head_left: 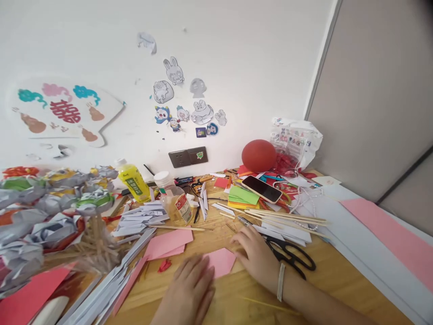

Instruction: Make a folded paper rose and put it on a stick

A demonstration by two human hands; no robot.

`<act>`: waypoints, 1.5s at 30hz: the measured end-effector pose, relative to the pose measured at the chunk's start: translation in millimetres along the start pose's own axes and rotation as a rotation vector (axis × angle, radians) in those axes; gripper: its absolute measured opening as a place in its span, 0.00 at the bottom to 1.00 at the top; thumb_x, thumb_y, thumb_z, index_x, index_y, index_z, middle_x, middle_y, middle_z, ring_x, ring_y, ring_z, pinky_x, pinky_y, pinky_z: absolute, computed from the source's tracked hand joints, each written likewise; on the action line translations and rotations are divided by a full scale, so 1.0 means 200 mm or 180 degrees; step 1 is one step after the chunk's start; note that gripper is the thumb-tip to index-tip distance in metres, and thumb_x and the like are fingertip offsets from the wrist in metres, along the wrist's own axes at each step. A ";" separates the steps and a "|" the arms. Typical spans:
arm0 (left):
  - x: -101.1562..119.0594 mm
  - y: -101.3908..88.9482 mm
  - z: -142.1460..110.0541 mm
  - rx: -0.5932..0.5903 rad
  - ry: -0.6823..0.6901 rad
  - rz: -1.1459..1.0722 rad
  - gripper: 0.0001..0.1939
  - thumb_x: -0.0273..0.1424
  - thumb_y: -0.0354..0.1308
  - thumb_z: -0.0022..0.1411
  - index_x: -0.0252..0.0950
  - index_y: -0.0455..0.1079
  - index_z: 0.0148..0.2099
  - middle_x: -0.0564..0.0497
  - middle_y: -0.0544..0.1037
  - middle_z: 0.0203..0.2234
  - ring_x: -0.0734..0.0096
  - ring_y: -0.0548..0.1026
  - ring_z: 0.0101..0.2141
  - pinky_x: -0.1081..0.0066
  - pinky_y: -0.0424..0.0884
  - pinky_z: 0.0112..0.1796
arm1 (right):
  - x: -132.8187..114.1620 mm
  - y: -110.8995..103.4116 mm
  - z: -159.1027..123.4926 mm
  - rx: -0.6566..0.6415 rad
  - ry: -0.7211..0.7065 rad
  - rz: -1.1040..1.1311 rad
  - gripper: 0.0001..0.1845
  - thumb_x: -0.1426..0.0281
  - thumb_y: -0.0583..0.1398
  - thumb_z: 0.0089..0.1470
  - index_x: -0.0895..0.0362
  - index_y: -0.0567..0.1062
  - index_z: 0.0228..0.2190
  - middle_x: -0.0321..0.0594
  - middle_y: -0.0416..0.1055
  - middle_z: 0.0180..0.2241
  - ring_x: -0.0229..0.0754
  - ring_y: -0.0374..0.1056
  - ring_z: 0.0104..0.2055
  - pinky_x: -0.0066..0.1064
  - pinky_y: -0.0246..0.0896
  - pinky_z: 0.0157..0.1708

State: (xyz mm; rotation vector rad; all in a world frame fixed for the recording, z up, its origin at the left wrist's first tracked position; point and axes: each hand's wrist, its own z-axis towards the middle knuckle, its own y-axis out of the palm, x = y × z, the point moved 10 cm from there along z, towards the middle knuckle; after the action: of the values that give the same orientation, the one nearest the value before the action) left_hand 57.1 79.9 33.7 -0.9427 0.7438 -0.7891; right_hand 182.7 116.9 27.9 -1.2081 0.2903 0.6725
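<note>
- Counter (213, 239): wood, cluttered.
- Left hand (189, 286): flat, fingers close together, over left edge of pink paper (222, 263).
- Right hand (253, 253): fingers bent, apart, thumb by right corner, contact unclear.
- Pink paper: on counter, between hands.

The small pink angular paper piece (221, 262) looks matt and smooth, and under it the yellowish-brown wooden table (233, 298) has a soft shine. To the left of this paper piece, the long white folded paper strips (108, 280) are also matt. To its right, the black-handled scissors (282, 256) have handles of smooth plastic look, and the thin pale wooden sticks (287, 214) seem unvarnished. Behind it, the yellow plastic bottle (135, 184) is glossy, the round red balloon (259, 155) has a rubbery, rather matt skin, and the black-screened phone (262, 188) shows a glossy, glass-like face.
</note>
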 end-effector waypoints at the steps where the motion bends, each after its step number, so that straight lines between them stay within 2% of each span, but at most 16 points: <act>1: 0.01 0.00 -0.01 0.0064 -0.0086 0.0031 0.13 0.28 0.50 0.61 0.36 0.71 0.46 0.45 0.80 0.39 0.57 0.77 0.38 0.59 0.76 0.38 | -0.05 0.00 -0.01 0.0028 -0.0254 -0.0130 0.09 0.78 0.61 0.49 0.56 0.71 0.34 0.38 0.68 0.36 0.43 0.61 0.41 0.34 0.55 0.40; 5: 0.05 -0.04 -0.03 0.0370 -0.0288 0.0043 0.14 0.24 0.46 0.61 0.35 0.72 0.41 0.46 0.81 0.35 0.60 0.78 0.34 0.64 0.76 0.35 | -0.29 0.17 -0.10 -0.0369 -0.1623 -0.0690 0.08 0.64 0.59 0.55 0.56 0.70 0.33 0.37 0.69 0.32 0.43 0.61 0.35 0.34 0.55 0.33; 8: 0.05 -0.07 -0.02 0.0381 -0.0251 -0.0170 0.12 0.24 0.46 0.60 0.36 0.71 0.41 0.47 0.81 0.35 0.62 0.77 0.36 0.68 0.75 0.37 | -0.28 0.24 -0.12 -0.0427 -0.1921 -0.1083 0.09 0.73 0.53 0.60 0.58 0.70 0.28 0.38 0.68 0.27 0.41 0.59 0.29 0.32 0.51 0.26; 12: 0.03 -0.09 0.00 0.0302 -0.0243 -0.0630 0.13 0.22 0.43 0.62 0.37 0.69 0.41 0.48 0.79 0.31 0.66 0.76 0.31 0.70 0.74 0.33 | -0.21 0.22 -0.09 -0.0405 -0.1761 -0.1012 0.11 0.76 0.51 0.60 0.58 0.71 0.28 0.40 0.70 0.29 0.41 0.61 0.30 0.31 0.54 0.28; 15: 0.03 -0.04 0.01 0.0106 -0.0316 -0.0953 0.13 0.22 0.43 0.64 0.37 0.68 0.35 0.49 0.76 0.25 0.67 0.73 0.26 0.71 0.72 0.28 | -0.21 0.21 -0.09 -0.0554 -0.1719 -0.0726 0.10 0.76 0.52 0.60 0.57 0.72 0.31 0.39 0.72 0.32 0.41 0.63 0.34 0.31 0.57 0.32; 18: 0.01 0.00 0.01 -0.0053 -0.0377 -0.1091 0.09 0.25 0.47 0.64 0.36 0.68 0.36 0.48 0.76 0.26 0.64 0.72 0.28 0.68 0.71 0.29 | -0.24 0.21 -0.12 -0.0731 -0.1840 -0.0314 0.11 0.75 0.51 0.60 0.56 0.72 0.31 0.39 0.73 0.35 0.41 0.64 0.36 0.31 0.60 0.36; 21: -0.03 -0.01 0.01 -0.0105 -0.0355 -0.1130 0.05 0.29 0.53 0.62 0.36 0.69 0.39 0.47 0.77 0.32 0.61 0.72 0.33 0.66 0.71 0.33 | -0.22 0.16 -0.10 -0.0716 -0.1658 0.0169 0.10 0.74 0.52 0.60 0.56 0.73 0.31 0.39 0.74 0.38 0.40 0.66 0.39 0.31 0.61 0.41; 23: -0.03 -0.02 0.02 -0.0105 -0.0222 -0.1198 0.06 0.28 0.51 0.64 0.36 0.69 0.38 0.48 0.77 0.32 0.63 0.72 0.34 0.67 0.69 0.34 | -0.19 0.13 -0.08 -0.0651 -0.1475 0.0458 0.09 0.75 0.54 0.58 0.56 0.73 0.30 0.38 0.74 0.39 0.39 0.67 0.40 0.31 0.61 0.43; 25: -0.03 -0.02 0.02 -0.0086 -0.0116 -0.1281 0.13 0.26 0.45 0.66 0.36 0.69 0.33 0.49 0.76 0.28 0.66 0.71 0.31 0.69 0.68 0.32 | -0.17 0.12 -0.06 -0.0651 -0.1366 0.0640 0.07 0.75 0.56 0.57 0.56 0.74 0.29 0.38 0.75 0.38 0.39 0.67 0.40 0.30 0.61 0.43; 27: -0.04 -0.01 0.02 -0.0061 -0.0090 -0.1314 0.18 0.26 0.41 0.68 0.36 0.68 0.30 0.50 0.75 0.25 0.68 0.69 0.28 0.71 0.66 0.30 | -0.17 0.14 -0.06 -0.0721 -0.1339 0.0702 0.04 0.75 0.59 0.53 0.56 0.74 0.32 0.40 0.75 0.37 0.40 0.67 0.41 0.31 0.61 0.43; 29: -0.03 0.00 0.02 0.0014 -0.0077 -0.1281 0.19 0.27 0.40 0.69 0.35 0.68 0.30 0.50 0.74 0.23 0.69 0.68 0.27 0.71 0.64 0.29 | -0.18 0.15 -0.07 -0.0790 -0.1379 0.0713 0.06 0.75 0.61 0.51 0.57 0.75 0.34 0.41 0.74 0.38 0.41 0.67 0.41 0.32 0.62 0.43; 32: -0.03 -0.01 0.02 0.0123 -0.0067 -0.1298 0.20 0.29 0.40 0.69 0.35 0.69 0.29 0.51 0.73 0.21 0.69 0.68 0.25 0.72 0.63 0.27 | -0.18 0.16 -0.07 -0.0827 -0.1442 0.0732 0.04 0.75 0.61 0.51 0.57 0.75 0.31 0.41 0.75 0.38 0.41 0.67 0.41 0.32 0.62 0.43; 34: -0.04 -0.02 0.03 0.0097 -0.0089 -0.1461 0.19 0.29 0.40 0.69 0.36 0.69 0.31 0.51 0.74 0.23 0.70 0.68 0.26 0.73 0.64 0.28 | -0.19 0.16 -0.07 -0.0874 -0.1444 0.0787 0.04 0.75 0.61 0.51 0.57 0.75 0.31 0.42 0.75 0.38 0.41 0.68 0.41 0.32 0.62 0.43; 37: -0.05 -0.01 0.03 -0.0087 -0.0145 -0.1792 0.17 0.26 0.40 0.68 0.36 0.70 0.36 0.50 0.76 0.29 0.70 0.71 0.30 0.74 0.65 0.31 | -0.19 0.16 -0.07 -0.0994 -0.1369 0.0920 0.10 0.77 0.60 0.49 0.56 0.75 0.35 0.42 0.74 0.40 0.41 0.68 0.43 0.33 0.62 0.45; 40: -0.07 0.00 0.03 -0.0171 -0.0289 -0.1899 0.18 0.26 0.41 0.68 0.36 0.71 0.33 0.50 0.75 0.28 0.70 0.70 0.30 0.74 0.65 0.31 | -0.19 0.14 -0.07 -0.0973 -0.1319 0.0998 0.14 0.80 0.58 0.46 0.56 0.74 0.36 0.43 0.73 0.41 0.40 0.67 0.44 0.33 0.61 0.46; 45: -0.10 0.01 0.03 -0.0059 -0.0457 -0.2205 0.15 0.27 0.47 0.66 0.37 0.72 0.30 0.50 0.76 0.29 0.70 0.71 0.32 0.74 0.66 0.33 | -0.19 0.17 -0.07 -0.1154 -0.1286 0.0855 0.10 0.75 0.63 0.48 0.56 0.74 0.35 0.43 0.72 0.42 0.41 0.66 0.46 0.32 0.61 0.47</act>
State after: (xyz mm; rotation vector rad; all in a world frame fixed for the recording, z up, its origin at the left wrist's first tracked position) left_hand 52.5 100.9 38.1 -1.2799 0.2860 -1.2985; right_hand 135.6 97.7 17.7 -1.3526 -0.0133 1.2219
